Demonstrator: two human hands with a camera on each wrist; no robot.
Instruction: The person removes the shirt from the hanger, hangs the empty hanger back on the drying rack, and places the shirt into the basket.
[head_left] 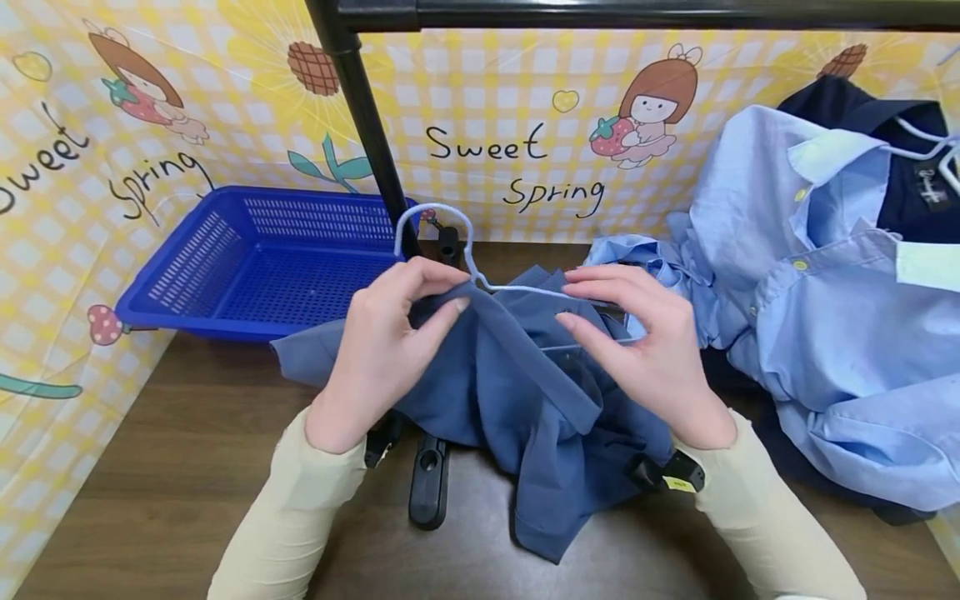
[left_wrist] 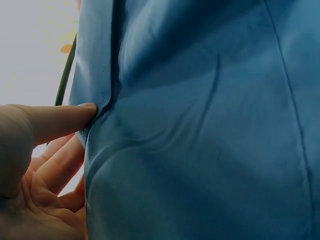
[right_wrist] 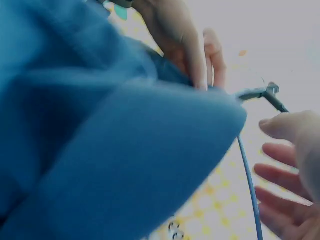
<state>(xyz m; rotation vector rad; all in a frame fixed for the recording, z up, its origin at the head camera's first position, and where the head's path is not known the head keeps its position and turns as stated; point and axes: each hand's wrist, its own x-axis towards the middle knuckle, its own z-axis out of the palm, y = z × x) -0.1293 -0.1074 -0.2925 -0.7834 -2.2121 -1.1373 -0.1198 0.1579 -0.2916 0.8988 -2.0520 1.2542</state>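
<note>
A slate-blue collared garment (head_left: 498,387) hangs bunched between the two hands in the head view. My left hand (head_left: 386,337) pinches its collar edge between thumb and fingers, right beside the neck of a pale wire hanger (head_left: 435,208). In the left wrist view the thumb (left_wrist: 75,120) presses on the fabric's folded edge. The hanger's hook points up, and one arm of it runs right, over the cloth. My right hand (head_left: 652,346) is around that arm with thumb and fingers apart; in the right wrist view its spread fingers (right_wrist: 280,175) stand off from the hanger's wire (right_wrist: 250,185).
Behind on the left stands a blue plastic basket (head_left: 307,267). A black rack post (head_left: 371,125) rises behind the hanger, and a black foot piece (head_left: 429,483) lies on the wooden table (head_left: 187,467). At right, light blue shirts (head_left: 847,350) with hangers are piled over dark clothing.
</note>
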